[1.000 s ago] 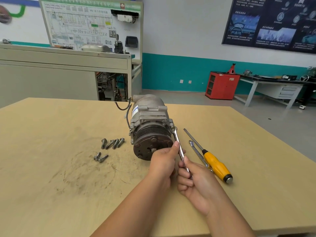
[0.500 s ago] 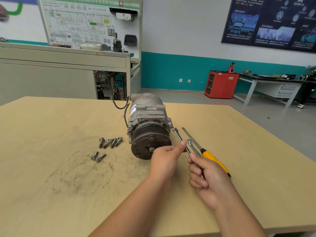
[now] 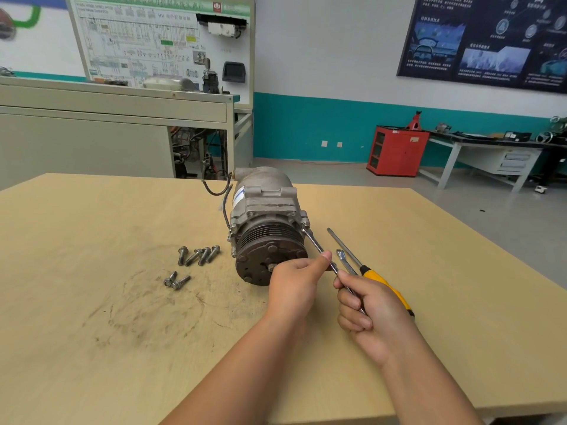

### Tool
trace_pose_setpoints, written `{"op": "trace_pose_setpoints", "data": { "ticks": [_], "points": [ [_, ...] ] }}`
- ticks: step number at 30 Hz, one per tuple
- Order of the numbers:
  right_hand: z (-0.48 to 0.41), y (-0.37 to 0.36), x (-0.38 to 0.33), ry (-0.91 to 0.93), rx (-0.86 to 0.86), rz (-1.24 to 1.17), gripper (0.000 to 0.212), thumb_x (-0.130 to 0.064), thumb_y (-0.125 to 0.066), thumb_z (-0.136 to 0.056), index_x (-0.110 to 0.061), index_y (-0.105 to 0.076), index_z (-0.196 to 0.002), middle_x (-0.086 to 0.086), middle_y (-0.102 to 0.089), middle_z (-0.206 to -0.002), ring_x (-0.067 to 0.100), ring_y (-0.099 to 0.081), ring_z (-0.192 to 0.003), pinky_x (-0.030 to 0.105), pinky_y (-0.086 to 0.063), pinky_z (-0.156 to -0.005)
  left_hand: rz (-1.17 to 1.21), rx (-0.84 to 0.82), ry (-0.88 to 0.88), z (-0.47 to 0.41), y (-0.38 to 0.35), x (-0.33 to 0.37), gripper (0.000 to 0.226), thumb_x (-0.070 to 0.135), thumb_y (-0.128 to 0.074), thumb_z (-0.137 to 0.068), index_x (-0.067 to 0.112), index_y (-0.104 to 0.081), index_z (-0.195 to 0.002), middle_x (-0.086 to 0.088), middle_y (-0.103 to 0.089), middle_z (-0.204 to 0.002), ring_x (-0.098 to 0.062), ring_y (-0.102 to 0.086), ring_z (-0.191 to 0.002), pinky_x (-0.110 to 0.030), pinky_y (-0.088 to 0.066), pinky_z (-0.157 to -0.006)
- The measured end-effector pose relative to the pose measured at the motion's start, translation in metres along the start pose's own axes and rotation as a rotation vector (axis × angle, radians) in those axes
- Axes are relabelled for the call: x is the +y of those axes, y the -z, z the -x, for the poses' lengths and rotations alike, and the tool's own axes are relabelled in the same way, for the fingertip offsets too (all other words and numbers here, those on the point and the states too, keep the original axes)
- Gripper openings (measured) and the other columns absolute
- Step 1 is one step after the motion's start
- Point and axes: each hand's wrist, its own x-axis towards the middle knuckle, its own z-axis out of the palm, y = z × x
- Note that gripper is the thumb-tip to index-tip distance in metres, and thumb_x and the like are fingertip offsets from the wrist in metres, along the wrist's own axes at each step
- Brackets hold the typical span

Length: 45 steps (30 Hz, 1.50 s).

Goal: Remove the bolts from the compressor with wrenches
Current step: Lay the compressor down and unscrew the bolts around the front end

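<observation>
A grey compressor (image 3: 264,210) lies on the wooden table (image 3: 92,348), its dark pulley face toward me. A thin steel wrench (image 3: 316,244) runs from a bolt (image 3: 305,223) at the compressor's right ear down to my hands. My right hand (image 3: 366,311) grips the wrench's lower handle. My left hand (image 3: 294,285) pinches the shaft higher up, in front of the pulley. Several loose bolts (image 3: 199,256) lie left of the compressor, with two more bolts (image 3: 176,281) nearer me.
A yellow-handled screwdriver (image 3: 372,276) and a second wrench (image 3: 345,261) lie on the table right of the compressor, partly behind my right hand. A black cable (image 3: 219,188) trails from the compressor's back left. Benches and a red cabinet (image 3: 397,150) stand far behind.
The wrench handle has swung to the right and down, from nearly upright to slanted. My right hand moved right with it, over the screwdriver handle. My left hand stayed on the shaft.
</observation>
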Motion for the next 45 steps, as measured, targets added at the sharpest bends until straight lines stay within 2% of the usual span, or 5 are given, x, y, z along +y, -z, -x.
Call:
{"op": "trace_pose_setpoints", "data": {
  "ticks": [9,15,25,33,45],
  "points": [
    [0.002,-0.004,0.001,-0.083,0.004,-0.158,0.029,-0.017,-0.045,-0.095,-0.005,-0.049,-0.07,-0.005,-0.031,-0.036,0.004,-0.021,-0.021,0.012,-0.015,-0.029,0.013,0.01,-0.012,0.0,0.0,0.0,0.038,0.038,-0.067,-0.084,0.021,-0.062,-0.05,0.011,-0.029,-0.035,-0.006,-0.026,-0.037,-0.026,-0.024,-0.05],
    [0.0,-0.006,0.0,-0.097,0.013,-0.19,0.029,-0.018,-0.045,-0.095,-0.005,-0.05,-0.07,-0.005,-0.031,-0.035,0.004,-0.021,-0.02,0.012,-0.016,-0.028,-0.003,0.006,-0.009,-0.002,0.0,0.0,0.051,0.037,-0.066,-0.086,0.024,-0.057,-0.037,0.013,-0.036,-0.032,-0.004,-0.032,-0.035,-0.025,-0.027,-0.05],
    [-0.002,-0.011,0.003,0.053,0.028,0.016,0.026,-0.013,-0.046,-0.096,-0.003,-0.052,-0.072,-0.003,-0.035,-0.039,0.005,-0.022,-0.024,0.012,-0.016,-0.032,0.049,0.025,-0.023,-0.003,0.003,-0.002,0.026,0.034,-0.063,-0.088,0.014,-0.055,-0.074,-0.001,-0.022,-0.058,-0.015,-0.019,-0.056,-0.033,-0.017,-0.056],
    [0.0,-0.004,0.004,0.015,0.022,-0.039,0.027,-0.016,-0.046,-0.095,-0.004,-0.052,-0.072,-0.004,-0.034,-0.038,0.005,-0.022,-0.023,0.013,-0.017,-0.029,0.068,-0.005,0.01,0.0,0.0,-0.004,0.044,0.036,-0.065,-0.087,0.023,-0.064,-0.045,0.008,-0.028,-0.045,-0.011,-0.024,-0.048,-0.029,-0.023,-0.053],
    [0.0,-0.005,0.005,0.071,0.032,-0.007,0.026,-0.014,-0.047,-0.096,-0.003,-0.052,-0.073,-0.004,-0.034,-0.04,0.005,-0.022,-0.024,0.014,-0.017,-0.032,0.062,-0.01,-0.037,-0.004,0.001,-0.007,0.041,0.033,-0.063,-0.088,0.015,-0.048,-0.055,0.0,-0.021,-0.055,-0.014,-0.018,-0.052,-0.033,-0.016,-0.053]
  ]
}}
